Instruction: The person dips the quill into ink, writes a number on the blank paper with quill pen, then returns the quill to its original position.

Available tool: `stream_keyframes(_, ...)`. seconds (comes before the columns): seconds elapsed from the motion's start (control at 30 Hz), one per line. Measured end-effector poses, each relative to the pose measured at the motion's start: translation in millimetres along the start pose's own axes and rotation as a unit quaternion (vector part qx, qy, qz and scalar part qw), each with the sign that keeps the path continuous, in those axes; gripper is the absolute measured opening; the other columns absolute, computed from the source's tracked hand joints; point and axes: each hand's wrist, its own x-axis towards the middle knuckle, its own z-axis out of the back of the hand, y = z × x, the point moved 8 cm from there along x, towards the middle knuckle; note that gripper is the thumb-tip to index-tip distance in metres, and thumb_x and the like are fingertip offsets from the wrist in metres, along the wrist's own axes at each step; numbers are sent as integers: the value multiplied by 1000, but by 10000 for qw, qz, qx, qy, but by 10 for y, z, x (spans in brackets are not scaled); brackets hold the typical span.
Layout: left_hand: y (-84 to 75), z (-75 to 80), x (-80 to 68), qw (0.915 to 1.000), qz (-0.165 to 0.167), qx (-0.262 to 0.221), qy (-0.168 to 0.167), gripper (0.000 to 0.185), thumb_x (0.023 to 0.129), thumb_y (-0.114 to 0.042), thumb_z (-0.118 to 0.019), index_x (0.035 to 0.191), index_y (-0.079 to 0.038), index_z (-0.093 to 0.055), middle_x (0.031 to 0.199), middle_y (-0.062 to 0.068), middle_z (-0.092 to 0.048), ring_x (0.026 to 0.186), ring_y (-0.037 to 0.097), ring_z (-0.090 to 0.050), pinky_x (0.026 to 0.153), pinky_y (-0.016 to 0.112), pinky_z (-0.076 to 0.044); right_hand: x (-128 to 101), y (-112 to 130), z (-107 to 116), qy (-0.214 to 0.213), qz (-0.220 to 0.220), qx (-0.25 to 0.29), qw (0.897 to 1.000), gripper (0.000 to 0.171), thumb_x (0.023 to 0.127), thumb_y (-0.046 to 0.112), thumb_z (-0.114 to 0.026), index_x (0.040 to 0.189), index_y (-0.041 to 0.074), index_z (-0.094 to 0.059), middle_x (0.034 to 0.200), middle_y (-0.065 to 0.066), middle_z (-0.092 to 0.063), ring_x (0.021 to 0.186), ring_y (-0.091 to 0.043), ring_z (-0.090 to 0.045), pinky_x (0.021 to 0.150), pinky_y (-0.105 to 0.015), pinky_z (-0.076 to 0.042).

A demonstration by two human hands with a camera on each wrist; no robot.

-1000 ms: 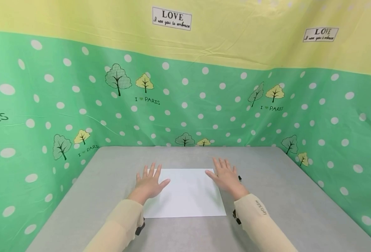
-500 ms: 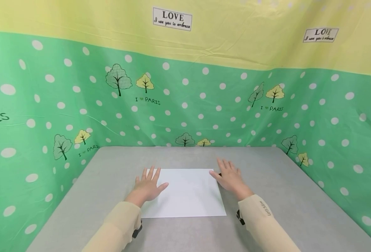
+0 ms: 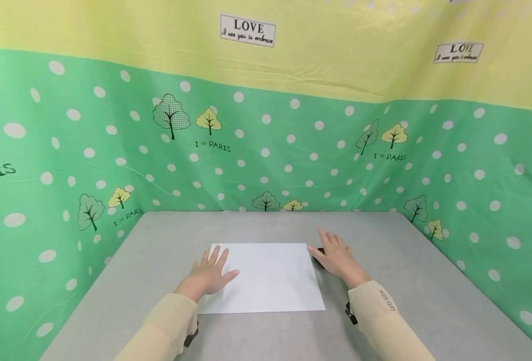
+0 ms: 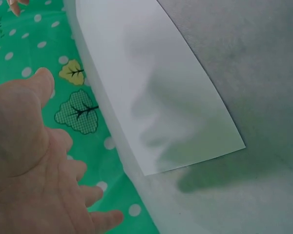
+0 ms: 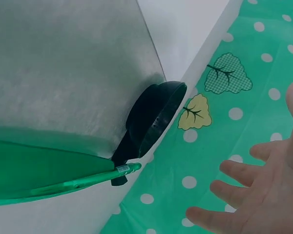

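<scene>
A blank white sheet of paper (image 3: 270,281) lies flat on the grey table. Above its left edge hovers my left hand (image 3: 207,277), fingers spread and palm down, casting a shadow on the sheet. Just off the right edge, my right hand (image 3: 338,258) is held in the air, fingers straight. Partly hidden behind that hand is a black round thing (image 3: 321,261). The right wrist view shows it as a shallow black disc (image 5: 154,117) with a short handle. Beside it are a green, slim rod-like thing (image 5: 88,182) and a wider green piece (image 5: 39,170), kind unclear. Neither hand holds anything.
A green and yellow printed cloth (image 3: 266,145) hangs around the back and sides of the grey table (image 3: 166,235). Dark straps or devices (image 3: 350,313) sit at the wrists, under cream sleeves (image 3: 385,321).
Both hands have drifted apart and slightly toward me, the right one further right. More of the black round thing now shows beside the right thumb. The paper stays in place.
</scene>
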Motion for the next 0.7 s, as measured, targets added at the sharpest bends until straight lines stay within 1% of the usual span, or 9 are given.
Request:
stream_keyframes(0.27,6,-54,10,9999,39,50,95,72,94,-51,-39,145,-3,-22,150,22,-11,134,46,-5,103,62,-8,-25,-79,0,111,-45,125,9999,74,95,49,-41,146,1,-15,143,-30,-22,130,-47,-17,98,-65,-19)
stream_keyframes(0.37,19,-78,20,9999,45,47,89,72,94,-51,-39,145,-3,-23,150,22,-11,134,45,-5,103,62,-8,-29,-111,-10,138,-16,148,9998,75,95,48,-41,146,0,-15,142,-30,-23,129,-47,-19,98,-63,-22)
stream_keyframes(0.53,52,-119,26,9999,54,44,106,74,93,-53,-40,145,-3,-24,149,23,-11,134,46,-5,103,62,-9,-35,-162,-9,174,-10,333,9993,74,96,45,-43,145,-2,-14,142,-31,-24,129,-47,-21,100,-60,-23)
stream_keyframes(0.7,75,-164,20,9999,19,41,140,70,94,-49,-42,144,-2,-25,149,23,-12,133,47,-7,102,62,-11,-47,-220,-9,291,-165,418,9986,76,95,48,-41,146,0,-12,142,-31,-24,128,-47,-22,99,-61,-23)
